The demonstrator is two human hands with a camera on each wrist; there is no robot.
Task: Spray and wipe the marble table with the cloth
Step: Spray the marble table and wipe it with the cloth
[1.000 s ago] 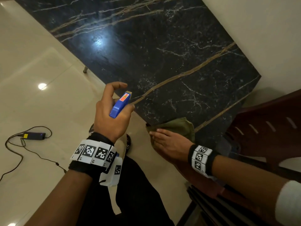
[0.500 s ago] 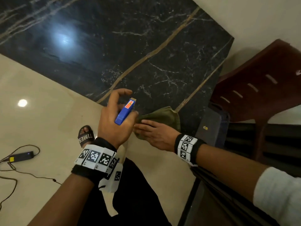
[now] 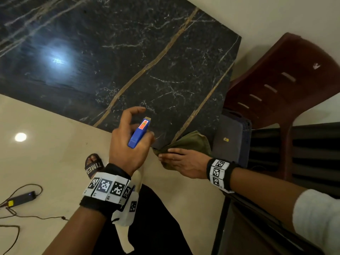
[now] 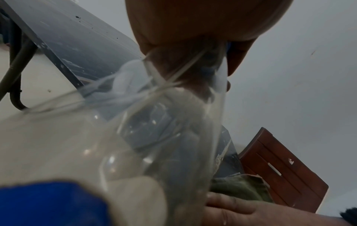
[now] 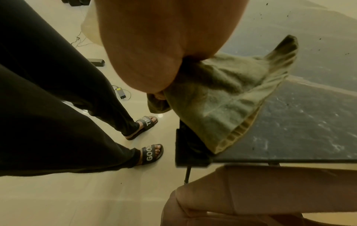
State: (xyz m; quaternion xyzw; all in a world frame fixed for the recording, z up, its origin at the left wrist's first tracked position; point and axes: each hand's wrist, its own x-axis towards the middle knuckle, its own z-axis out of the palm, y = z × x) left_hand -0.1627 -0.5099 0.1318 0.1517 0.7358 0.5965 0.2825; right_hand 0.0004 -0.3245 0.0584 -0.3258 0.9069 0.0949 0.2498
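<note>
Marble table (image 3: 128, 57) is seen as a black slab veined in white and tan, and compared with half a second ago its near corner sits further right and lower in the head view, with more of the reddish-brown plastic chair (image 3: 287, 83) shown beyond that corner. Against the table itself, little change is seen: the olive-green cloth (image 3: 191, 142) is still draped on the near corner, partly hanging past the edge, and the spray bottle (image 3: 139, 132) is still held just beside that corner, over the pale floor (image 3: 46, 144).

The left hand (image 3: 127, 146) is wrapped around the neck of the bottle below its blue spray head, with the forefinger raised and hooked above the nozzle rather than pressed on it. In the left wrist view the clear body of the bottle (image 4: 119, 145) is seen hanging under the palm, with the table edge behind it.

The right hand (image 3: 185, 162) is laid on the cloth at the corner, fingers nearly straight and close together on top. In the right wrist view a fold of the cloth (image 5: 222, 94) is seen tucked under the palm, so the cloth is pinched as well as pressed; the rest is spread onto the marble (image 5: 309, 107).

Below the corner, black trousers and two black slide sandals (image 5: 148, 123) are seen on the floor, and a cabled adapter (image 3: 22, 198) lies well away from the table.
</note>
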